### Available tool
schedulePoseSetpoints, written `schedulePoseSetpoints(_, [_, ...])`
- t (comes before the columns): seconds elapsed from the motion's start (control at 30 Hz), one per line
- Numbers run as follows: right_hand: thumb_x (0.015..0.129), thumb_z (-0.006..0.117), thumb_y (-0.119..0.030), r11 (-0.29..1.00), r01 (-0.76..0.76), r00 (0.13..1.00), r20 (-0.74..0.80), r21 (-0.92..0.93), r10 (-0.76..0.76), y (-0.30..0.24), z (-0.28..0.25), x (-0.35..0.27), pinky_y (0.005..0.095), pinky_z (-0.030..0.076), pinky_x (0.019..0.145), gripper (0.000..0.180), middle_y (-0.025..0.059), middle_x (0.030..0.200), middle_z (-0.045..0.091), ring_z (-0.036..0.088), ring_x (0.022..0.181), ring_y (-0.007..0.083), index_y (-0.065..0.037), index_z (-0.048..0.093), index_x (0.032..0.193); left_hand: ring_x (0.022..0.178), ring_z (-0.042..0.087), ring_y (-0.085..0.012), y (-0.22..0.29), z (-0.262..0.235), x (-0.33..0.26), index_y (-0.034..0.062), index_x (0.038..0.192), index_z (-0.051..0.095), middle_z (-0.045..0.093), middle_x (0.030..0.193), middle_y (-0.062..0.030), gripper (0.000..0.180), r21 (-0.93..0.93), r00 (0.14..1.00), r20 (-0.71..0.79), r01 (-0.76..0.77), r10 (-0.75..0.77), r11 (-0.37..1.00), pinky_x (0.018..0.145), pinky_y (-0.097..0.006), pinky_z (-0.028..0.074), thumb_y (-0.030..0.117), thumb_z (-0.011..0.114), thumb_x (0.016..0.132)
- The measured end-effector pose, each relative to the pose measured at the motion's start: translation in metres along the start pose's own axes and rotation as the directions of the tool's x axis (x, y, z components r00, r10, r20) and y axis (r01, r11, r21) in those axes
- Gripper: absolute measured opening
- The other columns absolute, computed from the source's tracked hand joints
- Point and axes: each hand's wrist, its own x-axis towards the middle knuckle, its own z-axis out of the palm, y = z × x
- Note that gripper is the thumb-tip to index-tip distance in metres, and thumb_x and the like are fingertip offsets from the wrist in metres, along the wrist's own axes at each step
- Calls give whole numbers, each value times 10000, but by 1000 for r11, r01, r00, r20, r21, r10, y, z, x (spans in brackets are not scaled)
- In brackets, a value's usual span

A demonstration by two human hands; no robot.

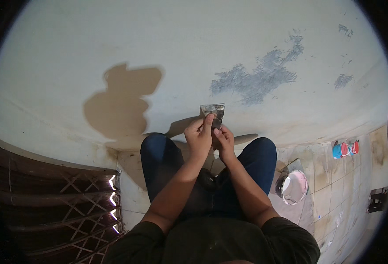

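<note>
A flat metal putty knife (213,111), its blade smeared with grey-white filler, is raised in front of a pale wall (180,53). My left hand (198,136) grips it from the left, with the forefinger stretched up along the blade. My right hand (223,141) wraps the handle just below, touching the left hand. The handle itself is hidden inside my fingers. Both forearms come up between my knees in blue trousers (158,163). A grey patch of filler (257,79) marks the wall up and to the right of the blade.
A bucket with pale pink paste (294,187) stands on the tiled floor (339,189) by my right knee. A small blue and red can (345,149) lies farther right. A dark wooden lattice panel (57,207) is at the lower left. Smaller grey patches (343,80) dot the wall.
</note>
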Motion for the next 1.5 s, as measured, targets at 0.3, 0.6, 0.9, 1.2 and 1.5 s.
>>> schedulePoseSetpoints(0.3, [1011, 496, -368, 999, -26, 985, 168, -41, 33, -4, 25, -41, 229, 314, 492, 336, -55, 676, 461, 395, 567, 42, -46, 561, 944, 576, 373, -18, 34, -4, -11, -52, 772, 707, 477, 614, 83, 270, -2, 997, -72, -41, 40, 999, 496, -199, 275, 188, 716, 896])
schedulePoseSetpoints(0.6, [1024, 473, -348, 991, -115, 987, 121, 64, 107, -74, 68, -46, 221, 222, 428, 299, -70, 630, 421, 316, 476, 27, -93, 526, 877, 582, 372, -15, 91, 0, 2, -56, 752, 698, 478, 597, 84, 289, -25, 995, -66, -71, 69, 997, 488, -208, 285, 196, 724, 890])
schedulePoseSetpoints(0.9, [1017, 451, -437, 992, -115, 993, 8, 42, 115, -6, 28, -66, 234, 264, 431, 452, -42, 605, 438, 354, 484, 52, -65, 524, 772, 493, 388, -32, 18, -17, -16, -11, 578, 593, 453, 519, 60, 465, 26, 996, 7, 89, -89, 996, 454, -231, 297, 320, 742, 869])
schedulePoseSetpoints(1.2, [1043, 413, -372, 985, -151, 984, -86, 80, 158, -2, 47, -63, 239, 318, 461, 449, -25, 659, 515, 415, 522, 59, -15, 602, 848, 553, 516, -68, 22, -21, -28, -30, 767, 652, 600, 630, -24, 399, 7, 986, 154, 70, -71, 997, 513, -241, 427, 325, 631, 949])
schedulePoseSetpoints(1.5, [1045, 424, -326, 972, -128, 984, -147, -198, 100, 0, 39, -58, 259, 439, 625, 467, -6, 687, 559, 473, 654, 65, 35, 616, 818, 588, 623, -125, 23, -14, -28, -42, 753, 657, 654, 652, -94, 450, -114, 939, 200, 306, -280, 945, 532, -249, 500, 352, 600, 963])
